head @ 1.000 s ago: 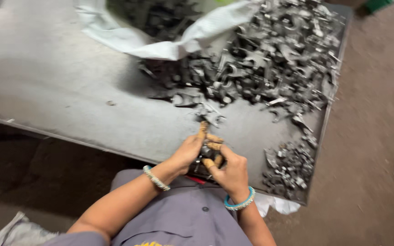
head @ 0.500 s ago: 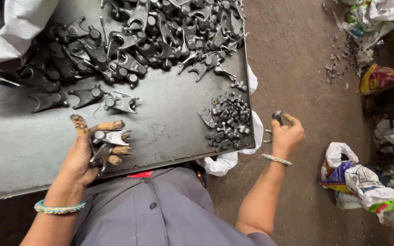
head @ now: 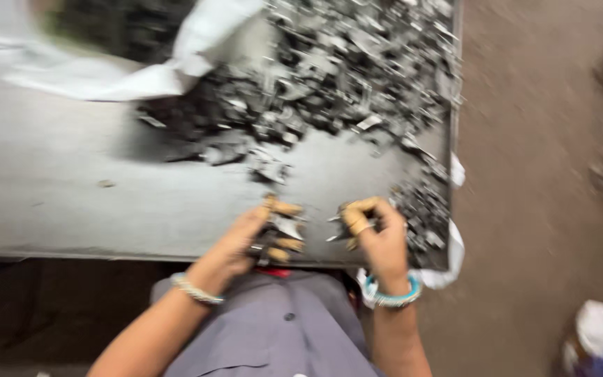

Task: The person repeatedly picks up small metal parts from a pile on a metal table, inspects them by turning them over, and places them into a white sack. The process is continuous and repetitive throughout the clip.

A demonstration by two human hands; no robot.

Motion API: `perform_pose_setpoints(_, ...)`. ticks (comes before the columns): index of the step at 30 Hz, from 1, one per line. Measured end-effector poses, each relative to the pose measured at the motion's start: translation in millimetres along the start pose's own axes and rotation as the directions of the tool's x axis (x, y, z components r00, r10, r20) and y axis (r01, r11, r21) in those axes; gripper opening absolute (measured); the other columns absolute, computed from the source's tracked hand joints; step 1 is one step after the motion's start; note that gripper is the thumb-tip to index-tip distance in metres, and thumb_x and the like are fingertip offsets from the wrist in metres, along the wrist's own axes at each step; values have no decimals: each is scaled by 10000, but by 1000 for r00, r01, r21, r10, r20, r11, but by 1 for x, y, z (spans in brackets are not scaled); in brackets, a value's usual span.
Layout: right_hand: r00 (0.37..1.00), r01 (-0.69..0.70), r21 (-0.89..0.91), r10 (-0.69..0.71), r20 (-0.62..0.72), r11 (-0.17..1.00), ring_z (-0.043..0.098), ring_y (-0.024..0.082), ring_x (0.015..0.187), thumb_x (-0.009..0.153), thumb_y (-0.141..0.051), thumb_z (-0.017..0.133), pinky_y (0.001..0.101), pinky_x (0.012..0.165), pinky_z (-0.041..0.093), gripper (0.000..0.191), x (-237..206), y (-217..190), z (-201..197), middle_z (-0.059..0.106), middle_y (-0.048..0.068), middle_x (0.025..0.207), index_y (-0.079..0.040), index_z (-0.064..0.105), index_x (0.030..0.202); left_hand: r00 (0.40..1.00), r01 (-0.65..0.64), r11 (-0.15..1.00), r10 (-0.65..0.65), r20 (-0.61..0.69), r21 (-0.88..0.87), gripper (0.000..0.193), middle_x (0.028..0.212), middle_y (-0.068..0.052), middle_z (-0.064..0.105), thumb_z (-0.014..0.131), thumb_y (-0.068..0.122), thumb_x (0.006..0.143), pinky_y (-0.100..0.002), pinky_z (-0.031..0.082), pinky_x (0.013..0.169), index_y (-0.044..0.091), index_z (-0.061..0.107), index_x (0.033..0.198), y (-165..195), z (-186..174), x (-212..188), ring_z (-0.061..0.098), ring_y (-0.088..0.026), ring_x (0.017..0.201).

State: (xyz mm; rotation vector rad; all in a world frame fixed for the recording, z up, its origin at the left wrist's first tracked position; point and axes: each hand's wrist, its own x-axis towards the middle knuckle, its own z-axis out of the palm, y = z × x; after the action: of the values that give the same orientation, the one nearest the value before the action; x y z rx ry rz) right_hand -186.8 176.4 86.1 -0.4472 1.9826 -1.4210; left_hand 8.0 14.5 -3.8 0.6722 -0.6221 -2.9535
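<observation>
Surface: grey metal table [head: 71, 188] seen from above, its near edge against my lap; brown dirt floor [head: 539, 174] to the right. The whole view is motion-blurred.
Heap: I see a big pile of dark metal parts [head: 357, 70] covering the far right part of the table, thinning toward the near right corner.
Sack: a white sack [head: 141, 77] lies open at the far left, with dark parts inside it.
Left hand: my left hand [head: 256, 234] is at the near edge of the table, fingers curled around a dark metal piece [head: 277, 234]; the fingertips look taped in tan.
Right hand: my right hand [head: 378, 241] is just beside the left, fingers clenched around a small metal part [head: 336, 227] that pokes out toward the left hand. I cannot tell whether the two parts touch.
Wrists: a pale beaded bracelet [head: 193, 288] on the left, a turquoise bangle [head: 393, 297] on the right.
Clothing: grey shirt [head: 273, 342] below the hands.
Corner: white cloth [head: 451, 258] hangs off the table's near right corner.
</observation>
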Motion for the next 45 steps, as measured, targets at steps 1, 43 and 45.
perform_pose_setpoints(1,992,103,-24,-101,81,994,628,94,719,897,-94,763,257,585,523,95,-4,-8,27,729,25,855,-27,733,957,1000,-12,1000,12,16,-19,661,1089,-161,721,627,545,928,-383,646,634,59,602,1376,-7,5,5,762,-286,869)
perform_pose_setpoints(43,930,-145,598,-98,355,788,656,233,1177,801,99,757,341,978,571,558,37,50,58,649,147,1293,-9,587,1321,905,-323,901,383,-183,290,161,882,-45,725,731,149,950,-254,571,605,23,705,1047,20,9,4,682,-103,730)
perform_pose_setpoints(45,935,-131,546,-81,346,827,685,208,1071,840,35,739,324,877,593,502,36,58,59,660,117,1244,-13,603,1320,915,-317,930,352,-198,188,134,872,-51,724,736,120,939,-266,583,581,23,691,1019,15,2,7,684,-112,705)
